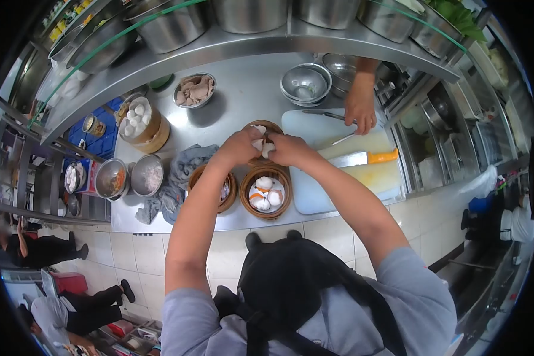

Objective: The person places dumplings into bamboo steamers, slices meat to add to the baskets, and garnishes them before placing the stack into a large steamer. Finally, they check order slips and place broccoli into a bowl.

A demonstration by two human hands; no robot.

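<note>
My left hand (pixel 240 148) and my right hand (pixel 287 150) meet over a round bamboo steamer (pixel 265 125) at the middle of the steel table. Both have curled fingers around pale, dumpling-like food (pixel 267 149); its exact shape is partly hidden by the fingers. Just below, a second bamboo steamer (pixel 286 204) holds several white buns (pixel 263 183), with orange strips beside them. A third bamboo steamer (pixel 231 202) is half covered by my left forearm. To the right of my right hand lies a white cutting board (pixel 305 127).
Another person's hand (pixel 360 108) reaches over the board near a thin knife (pixel 321 113). An orange-handled cleaver (pixel 353 159) lies there too. Leftward are a grey cloth (pixel 184 169), steel bowls (pixel 146 175) and stacked steamers (pixel 154 139). A steel shelf (pixel 243 46) overhangs the back.
</note>
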